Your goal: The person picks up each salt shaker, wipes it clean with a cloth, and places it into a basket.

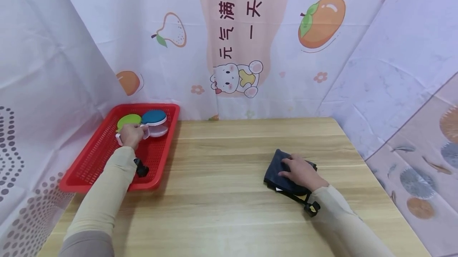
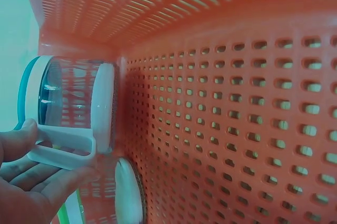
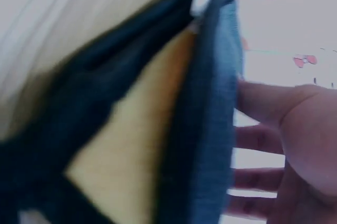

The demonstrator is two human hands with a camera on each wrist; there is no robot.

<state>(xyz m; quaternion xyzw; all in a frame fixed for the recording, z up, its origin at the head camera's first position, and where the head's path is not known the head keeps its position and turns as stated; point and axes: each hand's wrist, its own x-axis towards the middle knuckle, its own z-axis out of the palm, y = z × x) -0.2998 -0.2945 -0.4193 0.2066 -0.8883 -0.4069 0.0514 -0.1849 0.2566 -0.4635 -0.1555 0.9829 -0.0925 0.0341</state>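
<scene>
My left hand (image 1: 131,134) is inside the red basket and grips the pale handle (image 2: 63,147) of a clear jar. This jar (image 1: 157,130) has a blue lid (image 1: 154,116). Next to it, partly hidden by the hand, is a second jar with a green lid (image 1: 129,120). On the table at the right, my right hand (image 1: 300,171) rests on a folded dark blue fabric item (image 1: 276,169) with black edges, its fingers spread over the top. In the right wrist view, two dark layers (image 3: 202,129) stand apart with a yellowish gap between them; the fingertips are hidden behind one layer.
The red basket (image 1: 162,161) with perforated walls stands at the table's back left. The wooden table (image 1: 214,193) reaches back to a printed curtain (image 1: 193,62). Small black cameras are strapped at the left wrist (image 1: 142,168) and right wrist (image 1: 312,208).
</scene>
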